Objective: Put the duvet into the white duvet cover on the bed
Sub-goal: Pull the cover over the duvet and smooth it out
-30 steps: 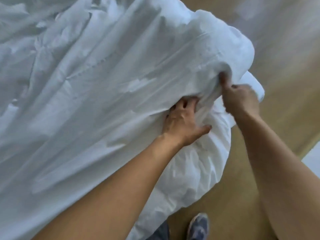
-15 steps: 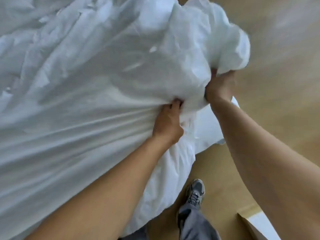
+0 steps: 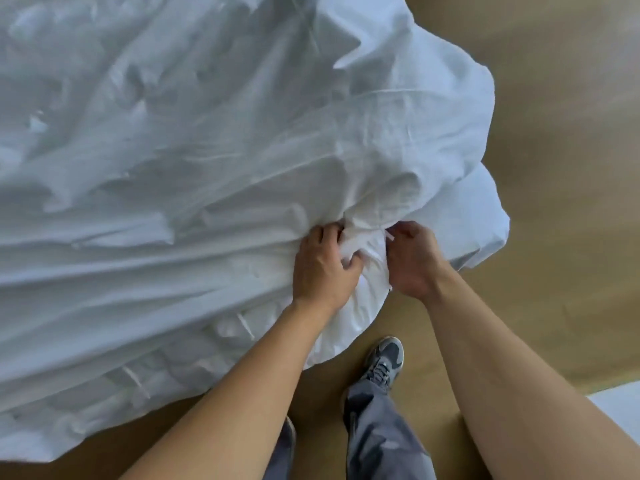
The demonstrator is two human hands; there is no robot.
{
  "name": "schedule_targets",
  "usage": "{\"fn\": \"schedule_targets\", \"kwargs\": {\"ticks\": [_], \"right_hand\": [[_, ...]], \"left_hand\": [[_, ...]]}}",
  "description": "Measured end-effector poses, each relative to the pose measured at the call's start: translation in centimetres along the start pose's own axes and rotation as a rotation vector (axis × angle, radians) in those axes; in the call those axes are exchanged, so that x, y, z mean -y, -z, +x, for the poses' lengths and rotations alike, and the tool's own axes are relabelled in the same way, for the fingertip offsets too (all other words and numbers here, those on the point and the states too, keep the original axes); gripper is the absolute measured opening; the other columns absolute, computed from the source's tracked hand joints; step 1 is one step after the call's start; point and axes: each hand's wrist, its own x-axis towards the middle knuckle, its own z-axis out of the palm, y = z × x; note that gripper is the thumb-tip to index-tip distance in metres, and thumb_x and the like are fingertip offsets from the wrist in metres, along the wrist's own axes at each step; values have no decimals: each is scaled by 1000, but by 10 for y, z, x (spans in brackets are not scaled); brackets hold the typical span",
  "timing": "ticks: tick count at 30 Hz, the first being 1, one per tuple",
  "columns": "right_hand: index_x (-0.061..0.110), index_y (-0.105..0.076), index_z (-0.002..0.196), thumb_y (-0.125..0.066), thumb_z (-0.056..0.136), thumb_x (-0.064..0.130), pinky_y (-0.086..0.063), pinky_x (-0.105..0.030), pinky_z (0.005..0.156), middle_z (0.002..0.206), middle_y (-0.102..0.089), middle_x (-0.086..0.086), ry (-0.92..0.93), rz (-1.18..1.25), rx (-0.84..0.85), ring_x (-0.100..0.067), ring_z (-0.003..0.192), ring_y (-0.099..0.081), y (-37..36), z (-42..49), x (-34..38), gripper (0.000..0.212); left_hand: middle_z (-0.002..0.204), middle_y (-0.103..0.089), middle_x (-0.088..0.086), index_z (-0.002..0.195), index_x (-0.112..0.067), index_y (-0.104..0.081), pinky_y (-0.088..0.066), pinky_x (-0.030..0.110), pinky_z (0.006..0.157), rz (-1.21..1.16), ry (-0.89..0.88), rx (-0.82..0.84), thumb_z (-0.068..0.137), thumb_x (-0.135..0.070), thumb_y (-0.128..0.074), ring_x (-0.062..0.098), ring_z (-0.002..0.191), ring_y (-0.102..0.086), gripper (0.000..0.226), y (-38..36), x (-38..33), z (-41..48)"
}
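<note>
The crumpled white fabric duvet cover fills the left and upper frame. At centre, the left hand and right hand both clutch one bunched fold of it, fingers curled.

The duvet cover was white throughout and plain. It read pale blue-grey where folds lay in shadow and was brightest white at the bunched near edge. 2 narrow ties along that edge were the same white. The floor was a warm tan with a faint, blurred wood-like grain and lighter patches toward the upper right. The trousers were a muted blue-grey, plain. 1 shoe was grey, with darker grey panels over toe and side, a paler sole edge and grey laces. A flat panel at the lower right corner was off-white with a bluish cast.
</note>
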Motion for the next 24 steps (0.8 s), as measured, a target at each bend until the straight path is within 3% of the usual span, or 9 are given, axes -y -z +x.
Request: {"fn": "schedule_targets", "kwargs": {"ticks": [2, 5, 10, 13, 16, 18, 19, 21, 24], "right_hand": [[8, -71, 115, -47, 98, 36, -54, -41, 96, 112, -74, -9, -47, -257, -116, -27, 108, -69, -10, 8, -8, 40], [22, -70, 121, -47, 93, 62, -55, -38, 85, 117, -74, 0, -35, -575, -136, -21, 108, -69, -28, 10, -20, 53], [47, -70, 115, -47, 85, 77, -48, -42, 103, 124, -70, 12, -62, -656, 50, -14, 115, -66, -49, -14, -73, 49], [47, -62, 127, -51, 79, 72, -51, -40, 102, 136, -63, 8, 42, -729, 31, -14, 117, -64, -71, -30, -115, 56], [32, -66, 128, -60, 83, 69, -58, -36, 90, 134, -66, -1, 13, -510, 154, -20, 118, -66, -110, -41, -147, 59], [29, -65, 132, -53, 88, 74, -55, -44, 96, 136, -64, -5, 30, -336, 195, -25, 122, -64, -153, -45, -155, 64], [27, -62, 135, -47, 92, 72, -53, -48, 98, 137, -63, -7, 67, -255, 197, -27, 122, -64, -177, -43, -155, 64], [21, -56, 141, -41, 98, 64, -53, -50, 97, 140, -58, -14, 173, -93, 203, -29, 119, -65, -225, -35, -149, 62], [13, -48, 147, -48, 95, 57, -40, -60, 108, 146, -52, -20, 276, 71, 244, -41, 131, -53, -299, -19, -132, 68]], "left_hand": [[112, -60, 9, 120, -12, -62, -49, 44, 89, 39, -52, -51, 76, -39, -76, 34, 104, -58, 53, 5, 8, -10], [125, -52, 3, 136, -20, -49, -42, 44, 94, 146, -102, -90, 69, -62, -69, 27, 113, -50, 81, 14, 34, -54], [149, -39, 12, 157, -15, -23, -29, 58, 114, 355, 10, 14, 56, -90, -61, 34, 138, -37, 132, 41, 130, -156], [153, -33, 12, 158, -15, -23, -25, 58, 116, 346, 88, 41, 52, -94, -59, 35, 141, -31, 137, 58, 170, -180], [128, -50, -3, 137, -30, -46, -43, 41, 100, 102, 91, 30, 60, -84, -66, 21, 117, -49, 97, 67, 191, -214], [105, -55, -19, 115, -45, -49, -51, 28, 86, -146, 218, 143, 60, -83, -70, 8, 98, -57, 71, 71, 203, -247], [107, -57, -19, 118, -49, -48, -52, 26, 89, -283, 355, 266, 53, -89, -71, 7, 100, -60, 80, 77, 209, -260], [142, -48, -10, 145, -49, -32, -42, 32, 111, -484, 633, 346, 38, -94, -72, 13, 130, -51, 123, 79, 230, -278], [163, -14, 2, 154, -44, -4, -26, 48, 120, -333, 469, 124, 36, -101, -63, 24, 150, -20, 144, 90, 254, -263]]}}
